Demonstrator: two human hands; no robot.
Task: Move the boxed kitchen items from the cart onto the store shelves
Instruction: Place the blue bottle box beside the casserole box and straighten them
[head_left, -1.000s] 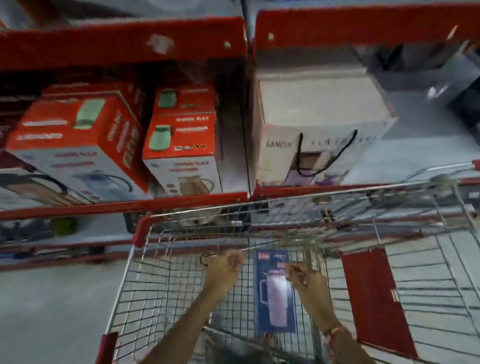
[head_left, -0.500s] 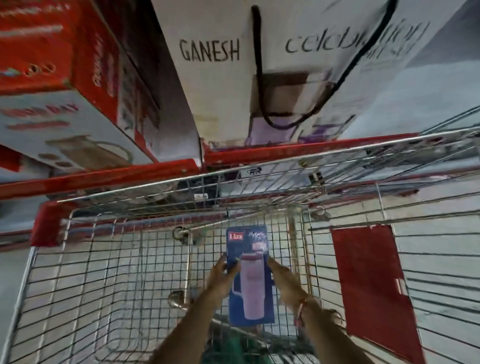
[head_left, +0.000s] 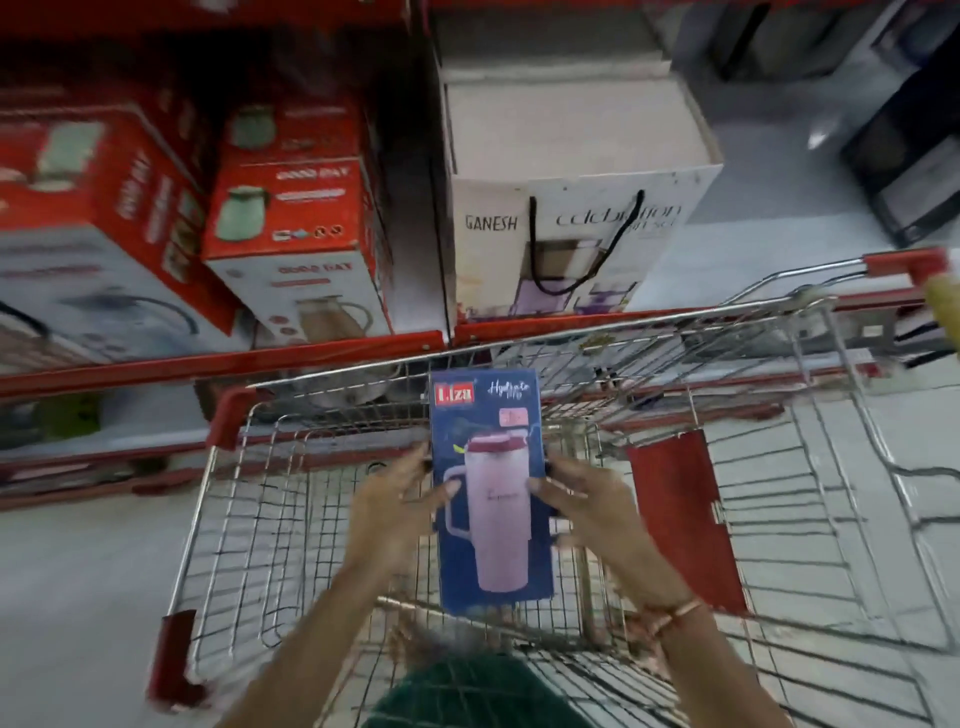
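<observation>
A tall blue box (head_left: 491, 561) printed with a pink tumbler is held upright over the wire cart (head_left: 291, 519). My left hand (head_left: 400, 504) grips its left edge and my right hand (head_left: 592, 509) grips its right edge, thumbs across the front. The box's top reaches the cart's far rim. Beyond the cart runs the red-edged store shelf (head_left: 260, 358). On it stand red and white jug boxes (head_left: 298, 239) at the left and a white Ganesh box (head_left: 576, 171) with a black cord handle in the middle.
A larger red box (head_left: 98, 208) fills the shelf's far left. Bare grey shelf surface (head_left: 769, 208) lies right of the white box, with a dark appliance (head_left: 914, 150) at the far right. A red panel (head_left: 680, 514) hangs on the cart's inner divider. A lower shelf (head_left: 78, 431) sits below.
Both hands reached down to the blue box lying in the cart, closed on its two sides and lifted it up. The view pulled back from the shelf.
</observation>
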